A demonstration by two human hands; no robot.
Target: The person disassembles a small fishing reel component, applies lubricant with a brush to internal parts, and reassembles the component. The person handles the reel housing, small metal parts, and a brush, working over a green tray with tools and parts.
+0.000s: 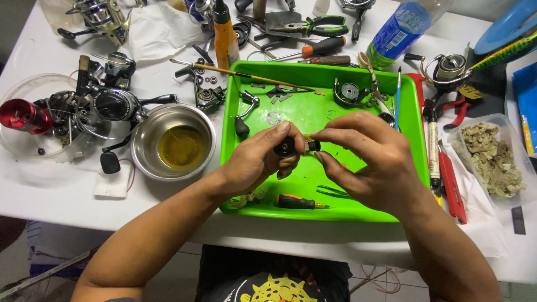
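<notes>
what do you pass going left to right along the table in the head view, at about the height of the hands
red spool → steel bowl of yellow oil → left hand → small black part held in both hands → right hand → red-handled tool → clear tub of tan scraps

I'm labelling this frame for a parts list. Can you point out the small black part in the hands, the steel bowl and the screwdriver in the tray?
small black part (pixel 286 147), head view, its rounded side.
steel bowl (pixel 146 126), head view, its rim.
screwdriver (pixel 295 202), head view, its handle.
</notes>
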